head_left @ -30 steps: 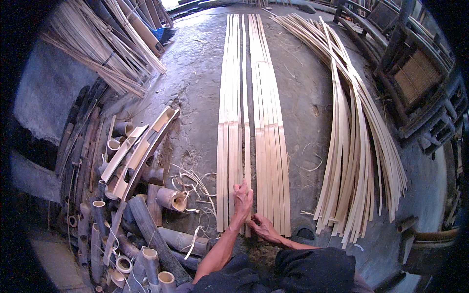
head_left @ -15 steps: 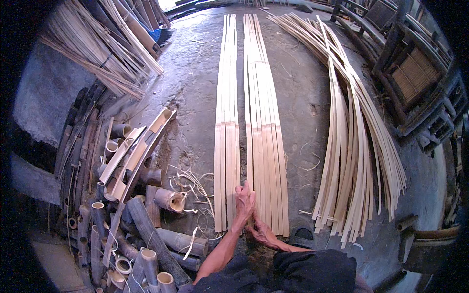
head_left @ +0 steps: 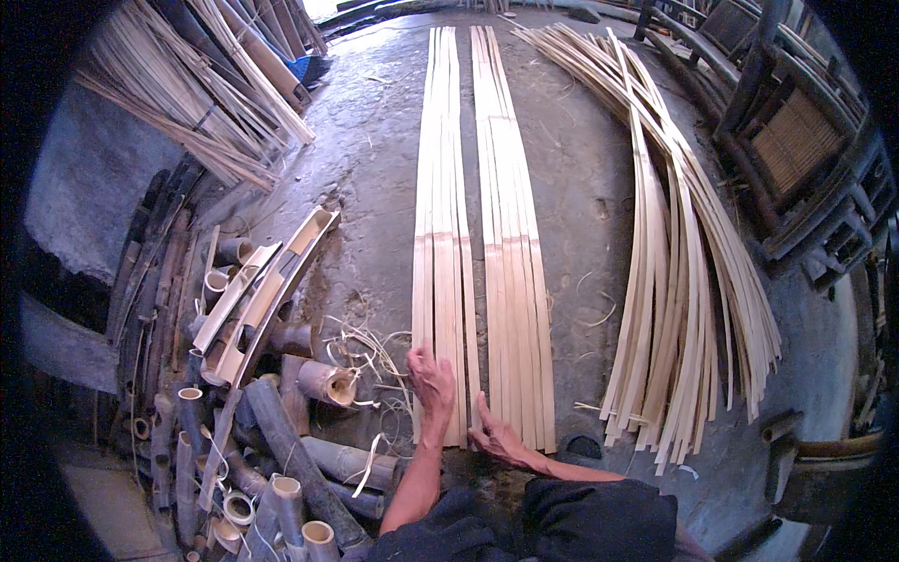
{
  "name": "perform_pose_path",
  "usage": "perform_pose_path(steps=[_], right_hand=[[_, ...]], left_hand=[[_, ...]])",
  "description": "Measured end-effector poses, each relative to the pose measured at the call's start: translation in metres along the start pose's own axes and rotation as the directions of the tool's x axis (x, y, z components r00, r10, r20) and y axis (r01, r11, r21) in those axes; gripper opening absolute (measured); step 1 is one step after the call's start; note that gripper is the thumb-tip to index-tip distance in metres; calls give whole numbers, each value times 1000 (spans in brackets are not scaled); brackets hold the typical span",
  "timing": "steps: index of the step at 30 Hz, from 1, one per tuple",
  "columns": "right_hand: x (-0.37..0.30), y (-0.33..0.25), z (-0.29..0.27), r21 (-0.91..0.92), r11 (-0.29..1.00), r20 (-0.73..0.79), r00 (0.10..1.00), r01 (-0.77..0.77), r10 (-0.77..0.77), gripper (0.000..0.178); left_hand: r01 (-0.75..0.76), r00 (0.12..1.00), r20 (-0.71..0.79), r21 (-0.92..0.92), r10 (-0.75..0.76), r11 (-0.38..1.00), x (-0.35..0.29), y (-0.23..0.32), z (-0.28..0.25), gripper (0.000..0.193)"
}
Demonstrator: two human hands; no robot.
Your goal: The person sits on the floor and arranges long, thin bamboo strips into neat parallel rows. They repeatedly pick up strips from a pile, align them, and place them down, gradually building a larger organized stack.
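Our left hand [head_left: 432,384] lies over the left strip row [head_left: 444,309] on the floor [head_left: 375,187] (the hand's grip we cannot tell). Beside that row's near end, our right hand [head_left: 500,438] has its grip apart.

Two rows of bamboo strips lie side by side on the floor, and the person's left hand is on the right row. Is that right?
Not quite: the left hand is on the left row of bamboo strips, not the right row. The head view shows it.
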State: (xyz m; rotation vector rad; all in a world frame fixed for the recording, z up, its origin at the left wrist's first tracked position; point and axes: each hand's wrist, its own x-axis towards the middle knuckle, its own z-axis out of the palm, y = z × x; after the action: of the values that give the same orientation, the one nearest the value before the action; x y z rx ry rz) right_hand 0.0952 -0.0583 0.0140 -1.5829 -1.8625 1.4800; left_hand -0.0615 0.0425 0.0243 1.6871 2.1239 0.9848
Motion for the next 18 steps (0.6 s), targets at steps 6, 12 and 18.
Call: perform_pose_path(steps=[6,12,18], right_hand=[[5,20,7,-117,965,-77,967,234,-244,84],[2,9,-8,435,815,320,912,-383,257,60],[-12,17,-2,464,882,108,983,82,-148,54]], left_hand=[[84,985,138,156,-106,984,31,-34,-8,67],[88,993,69,67,-92,994,36,-72,11,69],[188,979,-14,-293,-201,937,57,-7,-40,28]])
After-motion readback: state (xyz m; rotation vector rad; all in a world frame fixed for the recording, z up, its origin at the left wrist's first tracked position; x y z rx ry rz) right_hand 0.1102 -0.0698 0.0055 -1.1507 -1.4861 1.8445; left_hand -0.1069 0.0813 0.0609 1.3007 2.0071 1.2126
